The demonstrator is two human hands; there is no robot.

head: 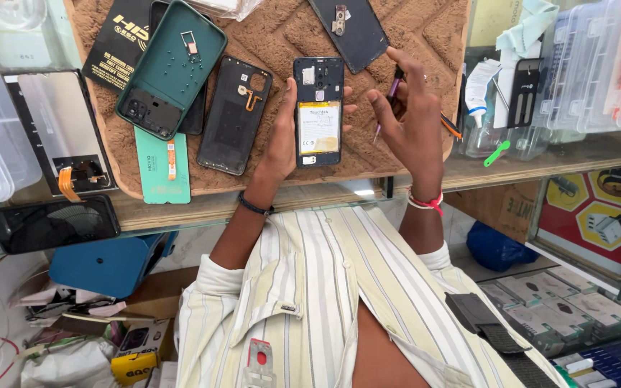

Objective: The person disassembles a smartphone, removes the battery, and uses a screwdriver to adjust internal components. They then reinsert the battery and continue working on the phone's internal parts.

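Note:
An opened phone [318, 109] with its back off lies on the brown mat [411, 29], battery and circuit board showing. My left hand [284, 136] grips the phone along its left edge, fingertips curling round the right side. My right hand [407, 115] hovers just right of the phone and pinches a thin purple-handled tool [391, 97] between thumb and fingers, tip pointing down at the mat. An orange-tipped tool [451, 126] pokes out behind that hand.
On the mat lie a dark back cover [236, 113], a teal phone case [172, 65] with small screws in it, and another dark cover [348, 29]. A teal panel [161, 167] and a phone screen [52, 223] sit at the left. Bottles and plastic boxes [583, 65] crowd the right.

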